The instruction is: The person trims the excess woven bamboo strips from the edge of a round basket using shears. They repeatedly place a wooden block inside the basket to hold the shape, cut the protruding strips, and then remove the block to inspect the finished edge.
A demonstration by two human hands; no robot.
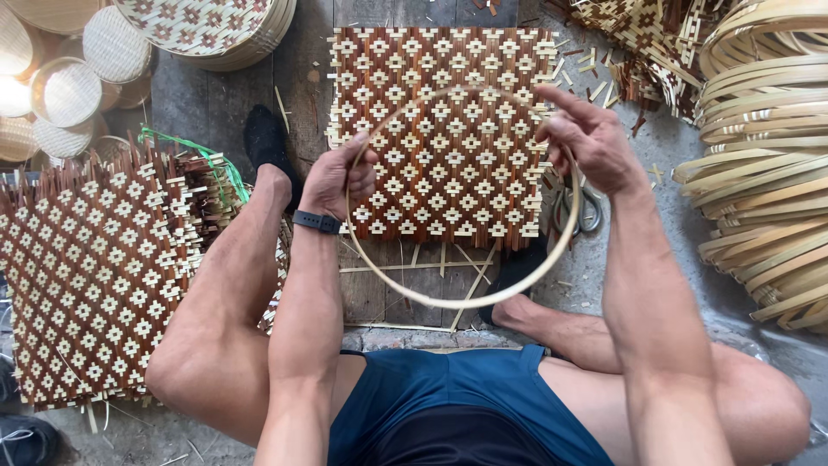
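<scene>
I hold a thin round bamboo hoop (483, 299) in both hands above a square woven bamboo mat (444, 129) with a brown and cream diamond pattern. My left hand (339, 179) grips the hoop's left side, a black band on that wrist. My right hand (582, 138) pinches the hoop's upper right, with the index finger stretched out. The mat lies flat on a wooden board (310, 78) on the floor, between my legs.
A stack of similar woven mats (90, 267) lies at left, tied with green string (194, 155). Coiled bamboo strips (763, 173) pile up at right. Round woven baskets (69, 78) and trays (207, 30) sit at the top left. Scissors (580, 210) lie beside the mat.
</scene>
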